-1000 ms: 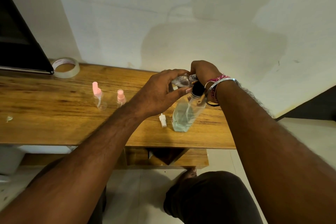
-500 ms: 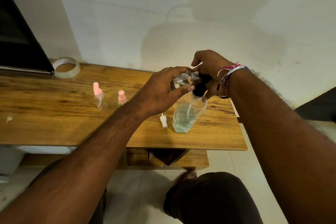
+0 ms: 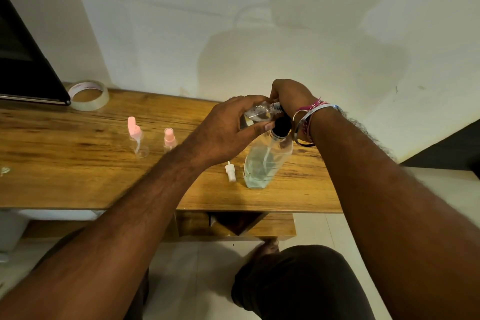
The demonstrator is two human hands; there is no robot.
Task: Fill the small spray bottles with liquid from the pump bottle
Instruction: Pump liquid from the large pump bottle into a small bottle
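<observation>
The pump bottle (image 3: 265,161) stands tilted on the wooden tabletop (image 3: 78,163), part full of pale liquid. Above its black pump head, the left hand (image 3: 228,130) grips a small clear spray bottle (image 3: 261,113) on its side, fingers and thumb curled round it, open neck toward the pump. The right hand (image 3: 291,97) sits curled over the pump head. Just left of the pump bottle lies a white sprayer cap (image 3: 230,171); farther left stand two pink-topped spray bottles (image 3: 137,138), and beyond them a tape roll (image 3: 88,95).

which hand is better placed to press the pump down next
Right. The right hand already sits atop the pump bottle, while the left hand grips the small bottle at its spout.
</observation>
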